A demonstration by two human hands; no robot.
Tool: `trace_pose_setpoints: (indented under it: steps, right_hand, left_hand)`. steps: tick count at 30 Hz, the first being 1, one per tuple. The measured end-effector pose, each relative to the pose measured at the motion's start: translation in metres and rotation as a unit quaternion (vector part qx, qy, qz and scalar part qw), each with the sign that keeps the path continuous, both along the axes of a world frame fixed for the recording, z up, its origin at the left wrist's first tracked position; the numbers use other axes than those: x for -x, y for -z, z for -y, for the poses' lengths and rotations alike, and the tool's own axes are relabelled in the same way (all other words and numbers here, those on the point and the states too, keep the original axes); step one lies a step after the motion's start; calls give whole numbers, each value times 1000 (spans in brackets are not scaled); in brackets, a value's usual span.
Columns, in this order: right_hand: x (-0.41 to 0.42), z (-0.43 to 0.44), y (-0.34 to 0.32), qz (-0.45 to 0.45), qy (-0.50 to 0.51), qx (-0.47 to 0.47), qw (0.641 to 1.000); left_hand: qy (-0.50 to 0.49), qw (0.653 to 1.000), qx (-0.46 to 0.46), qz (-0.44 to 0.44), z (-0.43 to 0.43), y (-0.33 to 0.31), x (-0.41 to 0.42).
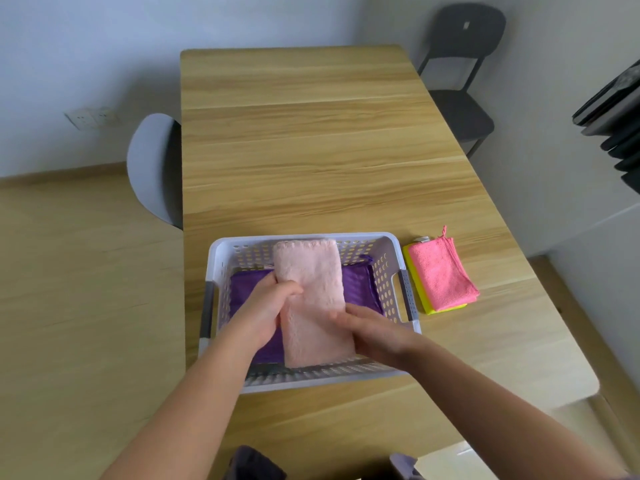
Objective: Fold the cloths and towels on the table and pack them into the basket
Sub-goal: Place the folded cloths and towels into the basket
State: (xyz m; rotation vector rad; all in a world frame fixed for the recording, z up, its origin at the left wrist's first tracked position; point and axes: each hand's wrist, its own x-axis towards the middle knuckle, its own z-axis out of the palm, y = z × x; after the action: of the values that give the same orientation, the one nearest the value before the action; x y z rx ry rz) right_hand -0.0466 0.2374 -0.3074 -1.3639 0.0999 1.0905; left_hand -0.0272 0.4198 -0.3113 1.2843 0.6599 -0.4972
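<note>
Hands are both clamped on the pale pink towel (pixel 310 289), one on each long edge, right above the near half of the basket (pixel 329 377). My left hand (pixel 270 306) wraps the towel's left edge, thumb lying across the top. My right hand (pixel 375 336) pinches the right edge closer to me, though I can't make out where those fingertips go underneath.

Towel's folded into a long fluffy strip, running from the basket's near wall up to its far wall, tilted a touch. It looks soft and thick, so I reckon it'll slump open if one side goes early. Plan, as I judge it: lower both edges together, lay it flat, then slide my fingers out sideways, not upward, so the fold holds.

Under it, flat on the basket floor, lies the purple cloth (pixel 360 285), showing on either side of the strip. I want to land on it without dragging it into wrinkles. Maybe set the strip toward one side wall, leaving room.

Just right of the basket, on the bench (pixel 311 150), a bright pink cloth (pixel 441 275) sits stacked on a yellow cloth (pixel 417 292), both folded, not yet packed. Farther off, beyond the basket's left corner, a grey chair (pixel 152 168) stands against the bench.
</note>
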Motion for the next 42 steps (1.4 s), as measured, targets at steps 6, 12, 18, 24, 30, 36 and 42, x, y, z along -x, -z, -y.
trace_pose_setpoints:
  steps: [6, 12, 18, 24, 30, 36, 42]
  right_hand:
    - [-1, -1, 33, 6, -19, 151, 988]
    - [-13, -14, 36, -27, -119, 295, 948]
    - [-19, -22, 34, -19, -168, 382, 908]
    - [-18, -5, 21, 233, -190, 484, 822]
    - [-19, 3, 19, 406, -295, 455, 735]
    - [-25, -7, 54, 349, -373, 509, 693]
    - [-24, 0, 77, 342, -381, 520, 684]
  left_hand:
    - [37, 999, 5, 10, 11, 24, -26]
    - [-12, 989, -144, -22, 20, 58, -42]
    - [22, 948, -318, -23, 33, 57, -47]
    - [248, 824, -493, 127, 24, 26, -7]
    - [494, 556, -589, 315, 6, 33, 9]
    - [589, 452, -614, 267, 17, 60, 4]
    - [596, 450, -631, 210, 14, 79, 4]
